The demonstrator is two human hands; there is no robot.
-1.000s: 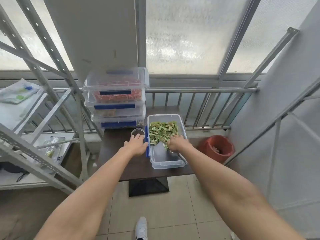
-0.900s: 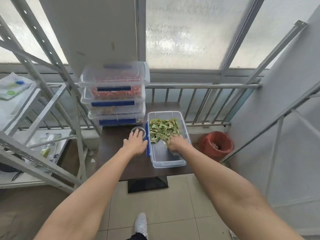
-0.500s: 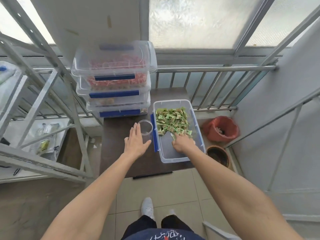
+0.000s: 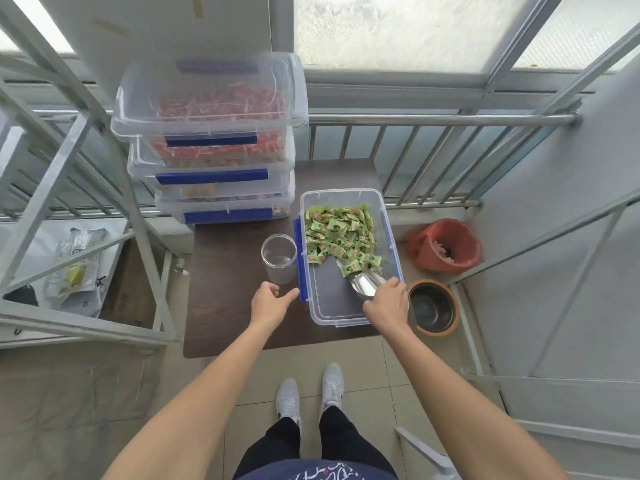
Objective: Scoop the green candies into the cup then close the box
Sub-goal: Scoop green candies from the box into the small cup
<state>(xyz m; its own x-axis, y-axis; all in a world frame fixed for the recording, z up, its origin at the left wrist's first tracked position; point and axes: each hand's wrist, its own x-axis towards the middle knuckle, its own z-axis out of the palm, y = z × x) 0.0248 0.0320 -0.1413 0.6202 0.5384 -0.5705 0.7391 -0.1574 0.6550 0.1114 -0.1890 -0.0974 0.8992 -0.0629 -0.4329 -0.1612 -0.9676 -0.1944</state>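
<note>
The clear box [image 4: 349, 317] lies open on the dark table, green candies [image 4: 337, 235] heaped at its far end (near half bare). A metal scoop [image 4: 365, 284] holds a few. The empty clear cup [image 4: 279, 258] stands upright just left of it.

3 lidded clear boxes [image 4: 211, 140] stand stacked at the far left of the dark table [image 4: 225, 306] (red candies fill the top one). Right, on the floor: an orange bucket [image 4: 445, 245] and a brown pot [image 4: 433, 306].
</note>
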